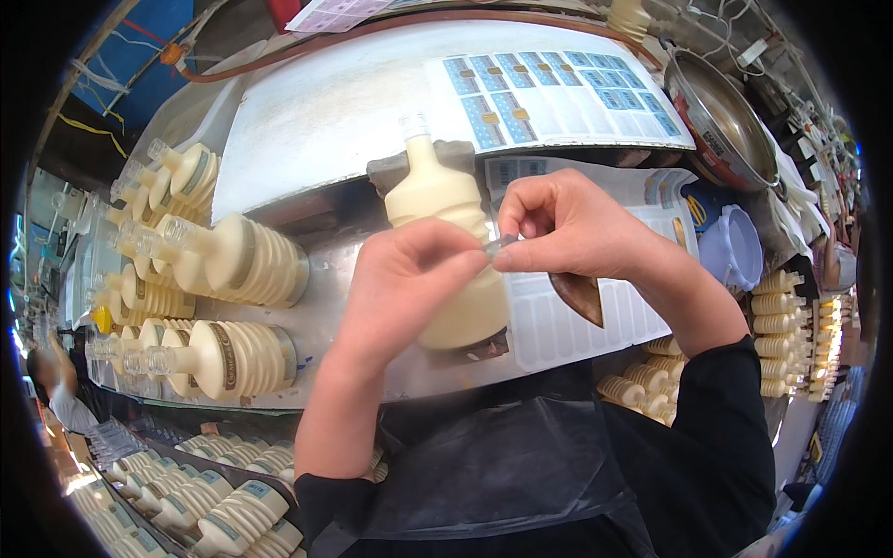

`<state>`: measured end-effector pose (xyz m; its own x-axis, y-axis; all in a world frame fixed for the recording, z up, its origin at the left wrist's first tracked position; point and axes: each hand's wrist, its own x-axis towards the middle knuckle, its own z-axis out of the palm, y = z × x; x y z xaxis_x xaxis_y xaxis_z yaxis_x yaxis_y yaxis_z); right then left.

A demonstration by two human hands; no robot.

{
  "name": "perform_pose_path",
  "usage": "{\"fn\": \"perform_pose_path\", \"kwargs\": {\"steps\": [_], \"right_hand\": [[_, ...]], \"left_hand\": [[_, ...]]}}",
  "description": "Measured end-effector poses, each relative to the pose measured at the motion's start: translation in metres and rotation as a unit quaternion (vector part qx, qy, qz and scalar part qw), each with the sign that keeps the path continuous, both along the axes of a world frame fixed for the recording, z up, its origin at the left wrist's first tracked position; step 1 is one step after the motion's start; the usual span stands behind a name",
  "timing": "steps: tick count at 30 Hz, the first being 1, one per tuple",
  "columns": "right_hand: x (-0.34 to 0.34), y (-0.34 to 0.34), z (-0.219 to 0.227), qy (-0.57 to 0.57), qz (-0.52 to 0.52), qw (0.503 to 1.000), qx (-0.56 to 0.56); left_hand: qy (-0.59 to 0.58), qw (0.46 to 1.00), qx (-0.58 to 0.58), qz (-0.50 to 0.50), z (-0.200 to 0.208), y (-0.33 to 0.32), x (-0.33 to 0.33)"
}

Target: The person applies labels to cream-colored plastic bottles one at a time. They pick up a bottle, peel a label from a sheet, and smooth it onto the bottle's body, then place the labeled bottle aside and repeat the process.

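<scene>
Both my hands meet above a cream-coloured bottle [465,312] with a ribbed body and clear glass neck. Its neck end lies on a dark grey block [388,172]. Thumb and fingers of my left hand [405,284] pinch one end of a small dark strip [499,245], perhaps a decal. My right hand [586,223] pinches the other end. Below my right palm juts a brown pointed blade [581,299], seemingly tucked in the same hand; its grip is hidden. My hands cover part of the bottle's middle.
Similar bottles [237,260] lie stacked on the left, with more below. A white board [316,102] at the back bears a blue decal sheet [558,84]. Another pale sheet [549,330] lies right of the bottle. Beyond are a metal basin [730,107] and a lilac bucket [735,244].
</scene>
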<state>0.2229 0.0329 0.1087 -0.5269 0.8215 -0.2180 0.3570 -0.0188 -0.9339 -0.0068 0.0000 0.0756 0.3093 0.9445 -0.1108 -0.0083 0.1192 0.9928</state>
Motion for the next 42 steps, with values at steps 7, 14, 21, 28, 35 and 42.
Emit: {"fn": "perform_pose_path", "kwargs": {"steps": [7, 14, 21, 28, 35, 42], "right_hand": [[0.013, 0.007, -0.007, 0.037, 0.05, 0.998, 0.02], [0.004, 0.021, -0.014, 0.03, 0.052, 0.986, 0.157], [-0.014, 0.045, -0.022, -0.084, 0.031, 0.813, 0.575], [0.0, 0.051, -0.055, -0.122, 0.065, 0.746, 0.651], [0.003, 0.056, -0.055, -0.116, 0.078, 0.725, 0.674], [0.004, 0.059, -0.061, -0.138, 0.065, 0.734, 0.662]], "left_hand": [[0.079, 0.997, 0.001, -0.001, 0.006, -0.002, -0.007], [0.149, 0.986, 0.074, 0.01, 0.007, 0.014, -0.022], [0.285, 0.803, 0.503, 0.146, -0.029, 0.053, -0.035], [0.006, 0.953, 0.134, 0.271, -0.073, 0.034, -0.021], [-0.114, 0.961, -0.018, 0.253, -0.062, 0.035, 0.003], [-0.199, 0.949, -0.042, 0.241, -0.066, 0.033, 0.003]]}}
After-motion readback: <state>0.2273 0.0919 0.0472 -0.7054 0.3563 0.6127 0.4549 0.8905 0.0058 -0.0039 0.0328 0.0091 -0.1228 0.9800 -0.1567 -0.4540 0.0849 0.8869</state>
